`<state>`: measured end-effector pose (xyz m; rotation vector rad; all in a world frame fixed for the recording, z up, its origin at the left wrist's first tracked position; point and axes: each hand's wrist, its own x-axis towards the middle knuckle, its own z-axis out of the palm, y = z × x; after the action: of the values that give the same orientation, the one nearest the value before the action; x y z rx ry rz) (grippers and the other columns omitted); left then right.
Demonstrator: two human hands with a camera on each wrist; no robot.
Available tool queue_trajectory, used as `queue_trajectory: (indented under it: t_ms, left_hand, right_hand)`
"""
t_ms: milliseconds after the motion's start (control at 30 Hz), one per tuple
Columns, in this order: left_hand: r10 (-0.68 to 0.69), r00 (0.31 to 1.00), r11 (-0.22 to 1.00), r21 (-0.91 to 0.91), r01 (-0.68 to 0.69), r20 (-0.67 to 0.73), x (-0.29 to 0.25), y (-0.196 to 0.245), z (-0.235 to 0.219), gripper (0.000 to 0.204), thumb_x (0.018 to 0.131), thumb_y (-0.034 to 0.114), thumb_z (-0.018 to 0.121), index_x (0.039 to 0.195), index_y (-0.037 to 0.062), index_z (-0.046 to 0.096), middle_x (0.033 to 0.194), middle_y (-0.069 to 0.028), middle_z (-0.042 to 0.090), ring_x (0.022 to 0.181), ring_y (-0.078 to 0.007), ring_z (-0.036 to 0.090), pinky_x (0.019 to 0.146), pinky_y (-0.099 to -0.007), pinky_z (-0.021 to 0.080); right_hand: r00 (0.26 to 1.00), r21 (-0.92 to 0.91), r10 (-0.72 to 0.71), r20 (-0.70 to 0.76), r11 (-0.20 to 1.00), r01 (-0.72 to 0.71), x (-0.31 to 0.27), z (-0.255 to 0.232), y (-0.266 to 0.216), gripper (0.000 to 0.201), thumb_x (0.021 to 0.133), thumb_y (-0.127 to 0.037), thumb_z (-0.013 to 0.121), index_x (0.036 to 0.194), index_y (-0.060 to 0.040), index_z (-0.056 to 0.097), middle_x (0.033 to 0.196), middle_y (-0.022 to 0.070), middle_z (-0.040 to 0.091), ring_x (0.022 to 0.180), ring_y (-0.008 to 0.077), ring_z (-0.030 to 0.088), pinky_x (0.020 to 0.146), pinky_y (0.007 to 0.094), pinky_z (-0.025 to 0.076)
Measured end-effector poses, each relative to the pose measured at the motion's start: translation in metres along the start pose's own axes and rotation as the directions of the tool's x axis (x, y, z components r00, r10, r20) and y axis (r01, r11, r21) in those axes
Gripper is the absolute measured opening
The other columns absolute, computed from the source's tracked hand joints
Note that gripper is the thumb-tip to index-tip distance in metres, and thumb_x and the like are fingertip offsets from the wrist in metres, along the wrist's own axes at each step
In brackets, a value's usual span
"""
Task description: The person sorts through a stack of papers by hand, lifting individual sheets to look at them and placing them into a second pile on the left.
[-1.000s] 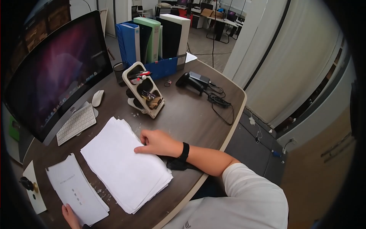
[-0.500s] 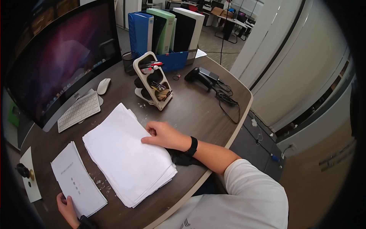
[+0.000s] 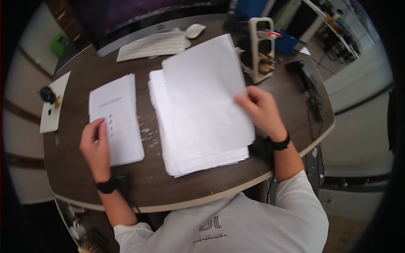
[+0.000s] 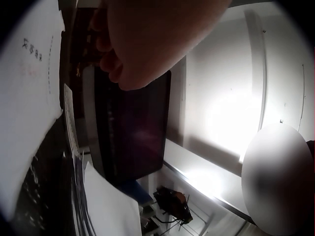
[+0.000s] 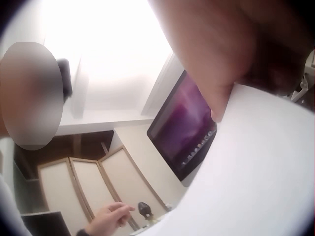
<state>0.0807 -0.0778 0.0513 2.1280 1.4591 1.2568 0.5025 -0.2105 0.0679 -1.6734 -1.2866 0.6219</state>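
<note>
My right hand [image 3: 265, 110] pinches the right edge of a white paper sheet [image 3: 202, 90], thumb on top. In the right wrist view the lifted sheet [image 5: 246, 172] curves away below the thumb. Beneath it lies a thick stack of white paper [image 3: 171, 162], its left and front edges showing. To the left is a thinner stack of printed pages [image 3: 124, 143] with a few lines of dark characters. My left hand [image 3: 96, 143] hovers over that stack's left edge, fingers loosely bent and holding nothing.
Paper scraps [image 3: 147, 135] lie between the stacks. Behind are a keyboard [image 3: 152, 45], a mouse [image 3: 195, 30] and a monitor [image 3: 160, 21]. A pen holder [image 3: 272, 63] and a black corded device [image 3: 301, 74] stand right. A white board with a black knob [image 3: 47, 95] lies far left.
My right hand has raised the sheet from the thick stack. My left hand has come up from the printed pages' lower left corner and let go. The head view has turned left.
</note>
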Motion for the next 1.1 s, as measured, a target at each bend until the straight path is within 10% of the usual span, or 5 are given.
queue_trajectory:
  t_ms: [233,300,500,667,1100]
  left_hand:
    - [-0.14,0.868,0.824,-0.43,0.369,0.477,-0.031,0.063,0.039,0.025,0.101,0.015,0.068,0.117,-0.0028,0.071,0.097,-0.0056,0.071,0.083,-0.0101,0.063,0.075,-0.0244,0.051]
    - [-0.094,0.745,0.606,-0.556,0.569,0.661,-0.036,0.065,0.04,0.03,0.102,0.017,0.066,0.122,-0.0049,0.068,0.1,-0.0043,0.071,0.085,-0.0098,0.063,0.076,-0.0243,0.052]
    - [-0.364,0.817,0.474,-0.667,0.575,0.446,-0.013,0.036,0.017,0.019,0.106,0.016,0.061,0.111,-0.0014,0.066,0.099,-0.002,0.071,0.089,-0.0053,0.062,0.082,-0.023,0.051]
    - [-0.516,0.824,0.764,-0.309,0.566,0.233,0.014,-0.058,-0.038,0.028,0.106,0.022,0.058,0.108,-0.0055,0.066,0.091,-0.0018,0.069,0.081,-0.006,0.058,0.074,-0.0244,0.049]
    - [-0.468,0.859,0.876,-0.021,0.482,0.206,0.011,-0.102,-0.032,0.03,0.102,0.023,0.061,0.102,-0.0067,0.065,0.083,-0.0059,0.065,0.078,-0.0104,0.053,0.072,-0.0294,0.047]
  right_hand:
    - [1.0,0.437,0.006,-0.012,0.899,0.0,-0.017,0.02,-0.015,0.012,0.101,-0.012,0.069,0.1,-0.0003,0.067,0.087,-0.0006,0.07,0.074,0.0017,0.06,0.066,0.0183,0.046]
    - [0.999,0.426,-0.032,0.007,0.904,0.025,-0.024,0.025,-0.014,0.011,0.1,-0.012,0.07,0.099,-0.001,0.067,0.086,-0.0021,0.068,0.072,0.0006,0.057,0.062,0.0183,0.044]
    - [0.997,0.407,-0.052,0.051,0.913,0.027,-0.018,0.019,-0.009,0.012,0.1,-0.014,0.068,0.1,-0.0014,0.066,0.077,-0.0054,0.061,0.066,0.0015,0.052,0.058,0.0183,0.039]
    - [1.0,-0.143,0.027,0.015,0.989,-0.025,0.007,0.014,0.016,0.031,0.092,-0.028,0.079,0.095,-0.0016,0.064,0.071,-0.0002,0.058,0.063,0.0069,0.051,0.056,0.0243,0.039]
    - [0.993,-0.17,0.084,0.078,0.983,-0.07,0.005,0.012,0.012,0.033,0.085,-0.023,0.085,0.091,-0.0006,0.062,0.075,0.0007,0.056,0.07,0.0082,0.049,0.062,0.0257,0.042]
